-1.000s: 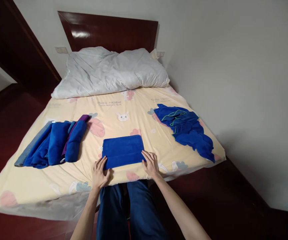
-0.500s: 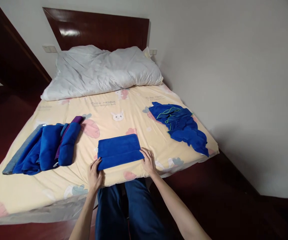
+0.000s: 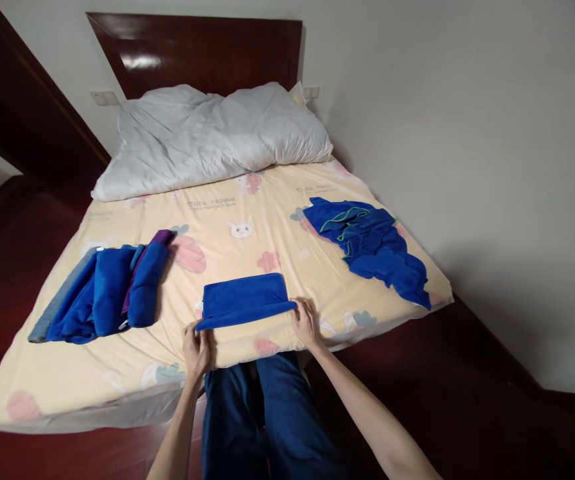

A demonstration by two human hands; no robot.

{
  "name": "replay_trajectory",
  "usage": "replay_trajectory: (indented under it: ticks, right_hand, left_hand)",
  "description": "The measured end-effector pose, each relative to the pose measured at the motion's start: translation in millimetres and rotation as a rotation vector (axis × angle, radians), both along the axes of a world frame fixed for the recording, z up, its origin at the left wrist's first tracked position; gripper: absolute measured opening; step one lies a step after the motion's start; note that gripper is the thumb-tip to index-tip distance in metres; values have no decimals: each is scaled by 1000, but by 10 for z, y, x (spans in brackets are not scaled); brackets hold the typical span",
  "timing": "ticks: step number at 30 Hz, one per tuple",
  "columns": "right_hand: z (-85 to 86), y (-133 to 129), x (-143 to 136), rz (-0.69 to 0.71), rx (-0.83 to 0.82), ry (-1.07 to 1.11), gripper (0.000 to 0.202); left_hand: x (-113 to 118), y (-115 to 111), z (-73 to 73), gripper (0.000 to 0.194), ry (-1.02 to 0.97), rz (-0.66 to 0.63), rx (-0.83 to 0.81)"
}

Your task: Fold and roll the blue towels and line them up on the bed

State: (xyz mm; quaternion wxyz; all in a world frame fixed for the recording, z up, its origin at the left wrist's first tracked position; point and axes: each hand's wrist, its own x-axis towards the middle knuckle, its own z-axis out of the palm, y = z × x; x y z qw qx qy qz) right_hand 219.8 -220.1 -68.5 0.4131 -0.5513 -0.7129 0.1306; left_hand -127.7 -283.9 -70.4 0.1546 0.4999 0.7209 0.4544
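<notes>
A blue towel (image 3: 245, 293) lies folded into a flat rectangle near the front edge of the bed, its near edge lifted and turned up in a narrow strip. At its near left corner, my left hand (image 3: 196, 349) pinches the strip between thumb and fingers. My right hand (image 3: 304, 323) grips the same strip at the right corner. To the left sits a row of rolled towels (image 3: 112, 290), blue, purple and grey-blue. A crumpled heap of blue towels (image 3: 367, 247), some with green edging, lies to the right.
The bed (image 3: 237, 257) has a cream sheet with rabbit and pink prints. A white quilt (image 3: 207, 140) is bunched before the dark wooden headboard (image 3: 202, 53). A grey-white wall (image 3: 467, 133) runs along the right, and my legs (image 3: 267, 420) stand at the bed's front edge.
The towel's near edge, flat on the bed before, is now raised and turned inward by both hands, making the towel look shorter. The view has shifted slightly.
</notes>
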Motion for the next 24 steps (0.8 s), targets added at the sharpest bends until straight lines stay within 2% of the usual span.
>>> replay_trajectory:
  ticks: [6, 12, 19, 24]
  right_hand:
    - [-147, 23, -19, -67, -1, 57, 33]
    - [-217, 35, -24, -63, 6, 74, 26]
    - [-144, 23, -14, -38, -18, 13, 28]
    - [-167, 8, -18, -65, -29, 12, 27]
  left_hand:
    - [4, 5, -23, 42, -6, 84, -43]
    - [85, -5, 29, 43, -159, 140, -32]
    - [112, -20, 23, 37, -51, 181, 2]
    - [126, -24, 9, 34, 24, 185, 30]
